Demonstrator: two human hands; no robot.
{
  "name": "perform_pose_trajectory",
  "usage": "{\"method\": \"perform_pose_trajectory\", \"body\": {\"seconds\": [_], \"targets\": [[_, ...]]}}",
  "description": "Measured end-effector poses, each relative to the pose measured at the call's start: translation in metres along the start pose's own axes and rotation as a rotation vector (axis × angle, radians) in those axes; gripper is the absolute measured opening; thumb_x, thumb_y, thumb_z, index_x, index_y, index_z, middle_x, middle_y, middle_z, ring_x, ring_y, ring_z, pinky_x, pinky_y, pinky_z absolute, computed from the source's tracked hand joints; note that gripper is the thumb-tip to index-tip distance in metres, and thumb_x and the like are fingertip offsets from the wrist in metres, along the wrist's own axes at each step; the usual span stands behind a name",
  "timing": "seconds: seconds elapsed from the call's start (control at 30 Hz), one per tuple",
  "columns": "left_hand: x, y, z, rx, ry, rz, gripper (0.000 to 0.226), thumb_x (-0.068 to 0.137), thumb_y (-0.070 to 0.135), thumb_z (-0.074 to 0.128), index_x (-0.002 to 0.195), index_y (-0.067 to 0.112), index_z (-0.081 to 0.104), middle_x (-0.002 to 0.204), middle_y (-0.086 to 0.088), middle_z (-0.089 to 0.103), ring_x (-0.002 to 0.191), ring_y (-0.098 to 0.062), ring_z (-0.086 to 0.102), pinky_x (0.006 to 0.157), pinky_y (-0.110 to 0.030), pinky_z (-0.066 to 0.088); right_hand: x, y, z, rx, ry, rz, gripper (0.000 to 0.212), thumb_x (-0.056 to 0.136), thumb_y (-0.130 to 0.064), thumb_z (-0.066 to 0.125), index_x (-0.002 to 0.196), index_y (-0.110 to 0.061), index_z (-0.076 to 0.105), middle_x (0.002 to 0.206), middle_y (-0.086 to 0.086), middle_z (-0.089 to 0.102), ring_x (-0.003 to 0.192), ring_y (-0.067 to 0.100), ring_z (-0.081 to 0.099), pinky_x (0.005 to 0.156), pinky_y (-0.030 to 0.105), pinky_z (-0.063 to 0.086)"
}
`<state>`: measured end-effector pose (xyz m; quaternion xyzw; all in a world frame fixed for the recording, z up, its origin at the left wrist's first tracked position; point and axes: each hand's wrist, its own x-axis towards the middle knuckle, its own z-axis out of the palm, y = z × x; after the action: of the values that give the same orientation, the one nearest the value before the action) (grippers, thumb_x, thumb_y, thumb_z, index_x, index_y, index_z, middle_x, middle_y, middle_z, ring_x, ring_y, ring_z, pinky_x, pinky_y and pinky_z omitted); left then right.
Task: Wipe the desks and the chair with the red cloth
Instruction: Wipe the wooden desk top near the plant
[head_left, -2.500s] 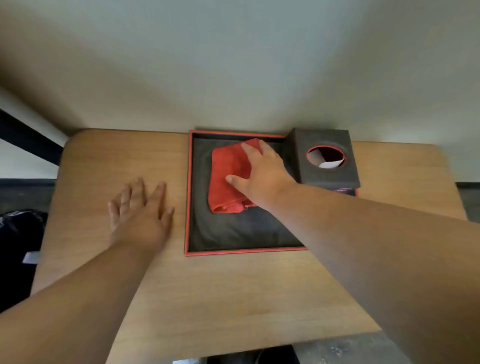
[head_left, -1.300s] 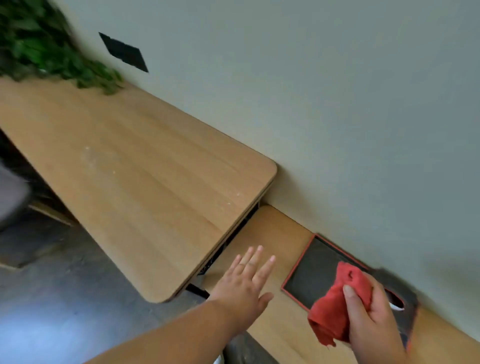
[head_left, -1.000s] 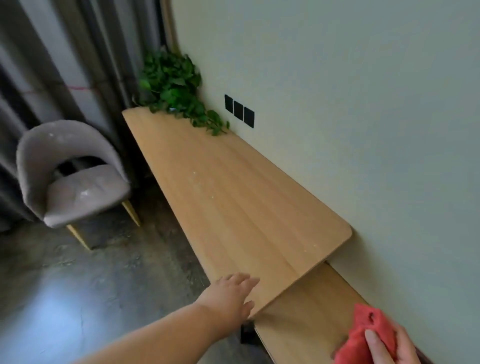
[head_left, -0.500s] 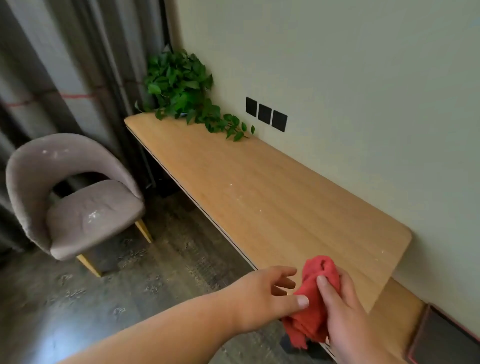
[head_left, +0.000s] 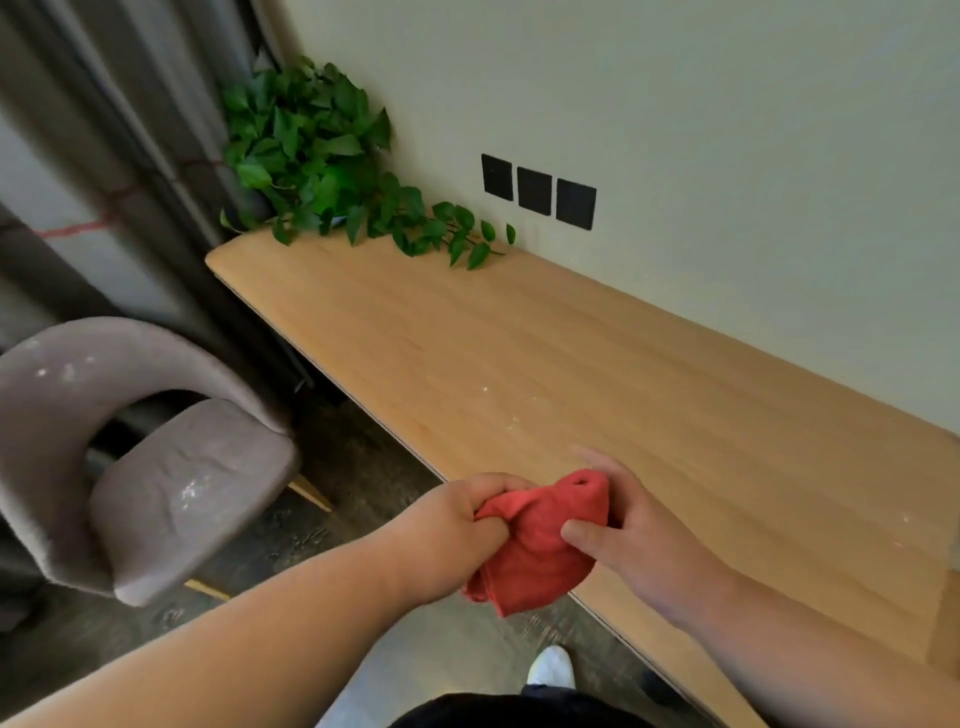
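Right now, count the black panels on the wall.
3, side by side in a row on the wall above the desk: left panel, middle panel, right panel, just right of the plant.

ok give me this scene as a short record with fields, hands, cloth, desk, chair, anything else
left hand: grips one end of the red cloth
right hand: holds the other side, thumb on top
red cloth: bunched, held over the desk's front edge, not spread flat
wooden desk: against the wall, pale specks on top
grey chair: left of the desk, whitish marks on seat and back
potted plant: far end of desk, vines trailing
wall plates: three black squares
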<state>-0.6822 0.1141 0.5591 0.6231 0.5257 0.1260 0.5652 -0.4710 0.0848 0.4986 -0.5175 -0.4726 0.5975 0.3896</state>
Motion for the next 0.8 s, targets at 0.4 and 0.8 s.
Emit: {"method": "perform_pose_trajectory", "body": {"seconds": [0.4, 0.8], "targets": [[0.143, -0.079, -0.080, 0.174, 0.057, -0.200, 0.008, 0.089, 0.023, 0.065, 0.091, 0.031, 0.067, 0.077, 0.005, 0.073, 0.064, -0.009, 0.069, 0.061, -0.028, 0.059, 0.120, 0.043, 0.039, -0.167, 0.295, 0.214, 0.010, 0.092, -0.041, 0.065, 0.101, -0.038, 0.066, 0.091, -0.020, 0.073, 0.084, -0.003, 0.067, 0.072, 0.017, 0.051], [0.254, -0.147, -0.126, 0.453, -0.220, 0.126, 0.023, 0.088, 0.019, 0.060, 0.109, 0.030, 0.058, 0.098, 0.006, 0.066, 0.091, -0.015, 0.063, 0.077, -0.029, 0.051, 0.203, 0.103, 0.111, -0.340, 0.763, 0.420, 0.024, 0.092, -0.030, 0.065, 0.110, -0.026, 0.051, 0.097, -0.004, 0.060, 0.082, 0.010, 0.057, 0.074, 0.024, 0.038]]}}
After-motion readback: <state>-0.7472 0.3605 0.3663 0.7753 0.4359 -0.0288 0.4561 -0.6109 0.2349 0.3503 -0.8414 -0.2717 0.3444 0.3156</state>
